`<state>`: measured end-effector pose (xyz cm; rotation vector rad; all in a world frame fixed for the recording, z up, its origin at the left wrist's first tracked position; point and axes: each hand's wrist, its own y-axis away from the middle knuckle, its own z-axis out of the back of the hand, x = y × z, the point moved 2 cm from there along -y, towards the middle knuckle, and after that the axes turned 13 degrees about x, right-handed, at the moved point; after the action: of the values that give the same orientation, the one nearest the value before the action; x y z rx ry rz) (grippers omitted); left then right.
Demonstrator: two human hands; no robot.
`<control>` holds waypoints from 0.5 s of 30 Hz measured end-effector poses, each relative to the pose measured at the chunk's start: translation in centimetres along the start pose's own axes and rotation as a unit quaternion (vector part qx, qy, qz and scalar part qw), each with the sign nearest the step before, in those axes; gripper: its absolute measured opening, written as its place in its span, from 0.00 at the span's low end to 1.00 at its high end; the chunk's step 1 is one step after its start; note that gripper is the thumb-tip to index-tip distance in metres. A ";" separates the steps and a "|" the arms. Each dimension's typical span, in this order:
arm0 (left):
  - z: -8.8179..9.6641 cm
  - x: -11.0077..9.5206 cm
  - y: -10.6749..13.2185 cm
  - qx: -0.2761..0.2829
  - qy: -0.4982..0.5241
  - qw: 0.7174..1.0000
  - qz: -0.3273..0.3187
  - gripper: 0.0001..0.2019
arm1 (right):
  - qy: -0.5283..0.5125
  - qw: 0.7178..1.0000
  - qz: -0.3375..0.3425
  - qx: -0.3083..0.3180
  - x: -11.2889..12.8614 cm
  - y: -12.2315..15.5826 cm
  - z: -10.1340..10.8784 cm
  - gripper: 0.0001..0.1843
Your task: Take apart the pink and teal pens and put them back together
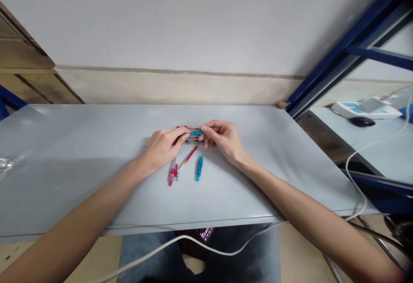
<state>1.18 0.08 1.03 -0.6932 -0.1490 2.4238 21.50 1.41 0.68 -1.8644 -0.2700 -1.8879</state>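
Both hands (163,145) (226,140) hold a slim, bright teal pen piece (196,133).

Slim teal pen part (196,133) between left hand (166,144) and right hand (225,139)

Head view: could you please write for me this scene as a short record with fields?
Left hand: fingers on a teal pen part
Right hand: fingers on the same part
On grey table: second teal pen part; to its left, red pen refill and red pen piece
Far right: black computer mouse
Below front edge: lit screen
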 end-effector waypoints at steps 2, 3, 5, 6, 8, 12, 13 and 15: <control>-0.1 0.0 -0.1 -0.003 -0.001 1.000 -0.005 0.12 | 0.001 1.000 -0.001 -0.001 0.0 0.0 0.0 0.21; -0.1 -0.1 -0.1 -0.005 -0.003 1.000 -0.007 0.11 | 0.001 1.000 0.001 -0.005 0.0 0.0 0.0 0.22; -0.1 -0.1 -0.1 -0.006 -0.009 1.000 -0.011 0.11 | 0.001 1.000 0.009 -0.021 0.0 0.0 0.1 0.22; -0.2 -0.1 -0.1 -0.005 -0.012 1.000 -0.013 0.11 | 0.003 1.000 0.013 -0.028 0.0 0.0 0.1 0.21; -0.2 -0.1 -0.1 0.001 -0.017 1.000 -0.013 0.11 | 0.012 0.999 0.019 -0.028 -0.1 0.0 0.1 0.20; -0.3 0.0 0.0 0.001 -0.020 1.000 -0.014 0.11 | 0.036 0.999 0.025 -0.019 -0.2 0.0 0.2 0.18; -0.2 0.1 0.0 0.000 -0.018 1.000 -0.017 0.11 | 0.043 0.999 0.022 -0.024 -0.3 0.0 0.3 0.17; -0.2 0.3 0.0 -0.004 -0.015 1.000 -0.025 0.12 | 0.054 0.998 0.011 -0.023 -0.2 0.0 0.4 0.16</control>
<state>1.09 0.23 0.69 -0.6502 -0.1858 2.3880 21.85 1.66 0.52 -1.7806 -0.1695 -1.9871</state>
